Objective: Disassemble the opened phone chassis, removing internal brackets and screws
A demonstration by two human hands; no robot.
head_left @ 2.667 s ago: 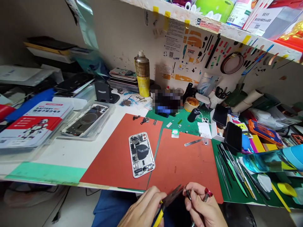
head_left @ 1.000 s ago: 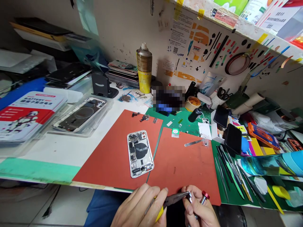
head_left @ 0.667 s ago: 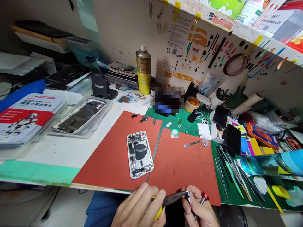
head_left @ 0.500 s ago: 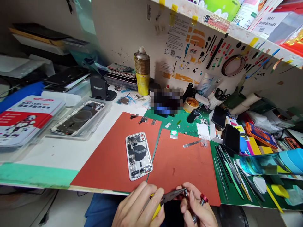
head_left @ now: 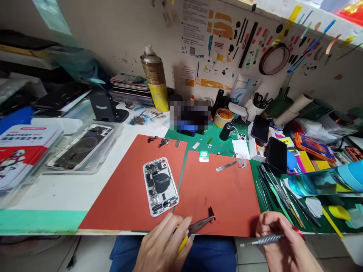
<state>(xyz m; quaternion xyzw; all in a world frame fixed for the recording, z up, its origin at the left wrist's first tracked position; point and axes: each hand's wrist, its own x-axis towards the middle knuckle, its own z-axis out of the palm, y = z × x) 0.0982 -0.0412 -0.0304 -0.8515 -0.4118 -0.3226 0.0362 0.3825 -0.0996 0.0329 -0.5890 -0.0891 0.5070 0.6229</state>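
My left hand [head_left: 166,241] is wrapped round yellow-handled pliers [head_left: 200,226] at the front edge of the red mat [head_left: 227,189]. The plier tips meet a small dark part [head_left: 211,213] over the mat; whether they grip it is unclear. To the right, my right hand [head_left: 283,238] holds a screwdriver [head_left: 268,240] with a ribbed metal shaft and a red end, its tip pointing left. An opened white phone frame [head_left: 161,187] with its inner parts exposed lies on the left red mat, beyond my left hand.
Tweezers and thin tools [head_left: 278,200] lie right of the mat, beside a blue bottle [head_left: 320,181]. A metal strip [head_left: 226,166] and small parts lie farther back. A second phone shell [head_left: 82,147] sits in a clear tray at left.
My hands have moved apart. The right hand and screwdriver moved right, away from the pliers. The plier tips are now over the mat, at the dark part. The whole view has shifted slightly.
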